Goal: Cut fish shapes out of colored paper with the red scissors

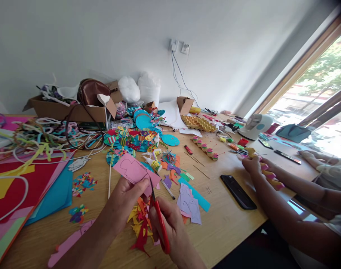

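Observation:
My left hand (128,198) pinches the lower edge of a pink paper sheet (131,168) that carries a drawn dark outline. In my right hand (170,226) are red-handled scissors (161,228), their dark blades at the sheet's right part, close to my left thumb. Under my hands lies a heap of yellow, red and orange paper scraps (141,224). Right of the scissors are lilac paper cutouts (189,203), a blue paper strip (197,196) and a pen (168,189). Glue bottles (153,163) lie just behind the pink sheet.
A co-worker's hands (253,164) hold a yellow and pink egg-carton strip (268,175) at the right. A black phone (237,191) lies between us. Coloured paper sheets (16,194), pipe cleaners (41,134) and a cardboard box (66,112) occupy the left. Decorated blue paper pieces (131,140) stand behind.

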Demonstrator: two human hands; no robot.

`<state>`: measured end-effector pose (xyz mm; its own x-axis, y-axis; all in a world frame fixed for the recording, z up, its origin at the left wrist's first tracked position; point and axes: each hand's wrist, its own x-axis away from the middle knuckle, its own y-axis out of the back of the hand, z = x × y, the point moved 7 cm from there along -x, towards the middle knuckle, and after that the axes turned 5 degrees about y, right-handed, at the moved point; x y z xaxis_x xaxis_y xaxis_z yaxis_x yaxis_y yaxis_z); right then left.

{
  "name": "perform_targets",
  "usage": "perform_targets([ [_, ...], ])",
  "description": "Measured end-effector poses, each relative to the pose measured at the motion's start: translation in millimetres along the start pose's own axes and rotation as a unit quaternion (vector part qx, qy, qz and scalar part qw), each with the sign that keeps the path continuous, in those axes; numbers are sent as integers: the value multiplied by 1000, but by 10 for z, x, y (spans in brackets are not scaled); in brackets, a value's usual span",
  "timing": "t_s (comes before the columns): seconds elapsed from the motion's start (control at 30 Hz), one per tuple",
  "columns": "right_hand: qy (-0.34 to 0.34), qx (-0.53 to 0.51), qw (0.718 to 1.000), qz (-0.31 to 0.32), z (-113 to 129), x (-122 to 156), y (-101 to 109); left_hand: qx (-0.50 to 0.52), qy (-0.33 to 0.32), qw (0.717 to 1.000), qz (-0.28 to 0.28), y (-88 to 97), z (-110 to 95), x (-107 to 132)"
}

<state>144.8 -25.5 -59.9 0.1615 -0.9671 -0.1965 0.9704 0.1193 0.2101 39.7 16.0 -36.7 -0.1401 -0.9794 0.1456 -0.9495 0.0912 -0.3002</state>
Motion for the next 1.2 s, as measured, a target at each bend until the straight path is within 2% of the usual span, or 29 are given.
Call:
perform_targets([
  [0.2, 4, -18, 1000, 3, -16, 16, 11, -7, 13, 1000, 0, 6, 25, -8],
  [0.57, -5, 10, 1000, -1, -48, 42, 28, -13, 18, 999, 25, -12, 18, 3],
  [0.87, -3, 17, 1000, -4, -62, 44, 45, -35, 23, 997, 64, -33, 24, -34],
  [1.07, 8, 17, 1000, -6, -34, 45, 45, -6, 5, 1000, -11, 68, 18, -49],
  [1.2, 2, 20, 1000, -3, -13, 53, 38, -26, 1, 999, -18, 61, -38, -32],
])
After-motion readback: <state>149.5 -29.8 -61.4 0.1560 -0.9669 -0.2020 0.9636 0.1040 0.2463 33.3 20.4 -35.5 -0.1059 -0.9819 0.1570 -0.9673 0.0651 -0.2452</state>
